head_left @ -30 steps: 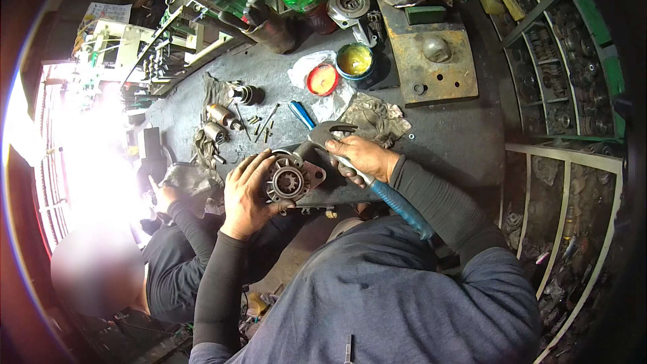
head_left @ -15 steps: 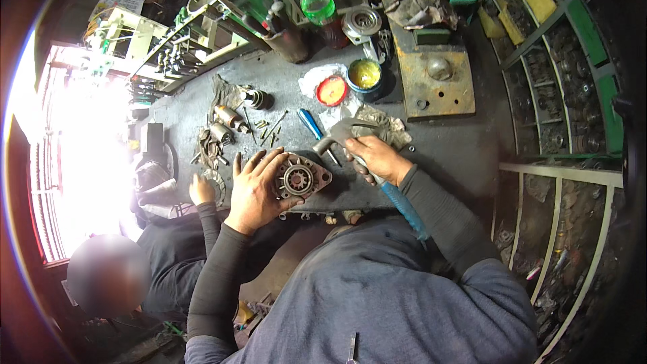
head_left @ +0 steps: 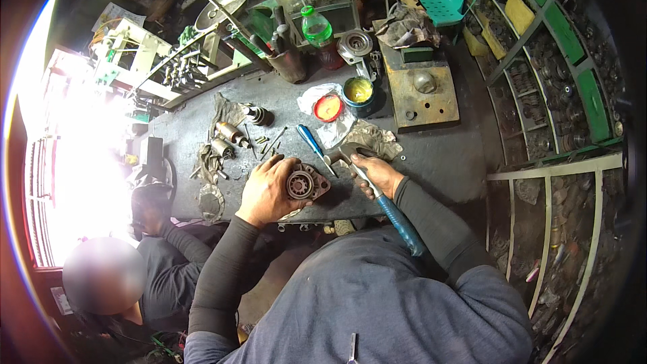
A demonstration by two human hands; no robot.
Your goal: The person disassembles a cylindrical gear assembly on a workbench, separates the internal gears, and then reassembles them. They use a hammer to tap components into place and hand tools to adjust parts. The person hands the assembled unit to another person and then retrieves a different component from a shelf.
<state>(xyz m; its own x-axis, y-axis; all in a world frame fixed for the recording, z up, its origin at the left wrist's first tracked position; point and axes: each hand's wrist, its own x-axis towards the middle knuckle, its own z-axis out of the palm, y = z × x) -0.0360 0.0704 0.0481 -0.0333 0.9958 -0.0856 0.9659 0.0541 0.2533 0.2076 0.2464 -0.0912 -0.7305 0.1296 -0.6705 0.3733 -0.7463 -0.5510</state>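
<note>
Near the front edge of the dark workbench [head_left: 431, 182], my left hand [head_left: 268, 190] is closed around the side of a metal gear housing [head_left: 319, 187]. A toothed pinion gear [head_left: 300, 185] faces up in its round opening. My right hand [head_left: 379, 174] grips a claw hammer [head_left: 397, 224] with a blue handle, high up close to its head. The hammer's head is just right of the housing, apart from it. Beyond the housing lies a blue-handled screwdriver [head_left: 309, 139], its shaft running toward the hammer.
Left of the screwdriver are loose bolts [head_left: 263, 141], a copper-coloured cylinder [head_left: 229, 131] and dirty rags. Farther back stand a grease tub [head_left: 358, 94], its red lid [head_left: 328, 108], a green-capped bottle [head_left: 315, 27] and a rusty plate [head_left: 431, 98]. A co-worker [head_left: 168, 263] sits at left.
My left fingers, spread over the housing before, now wrap its side, and the housing has tilted. The hammer's head has come lower. The co-worker's arm has moved left.
</note>
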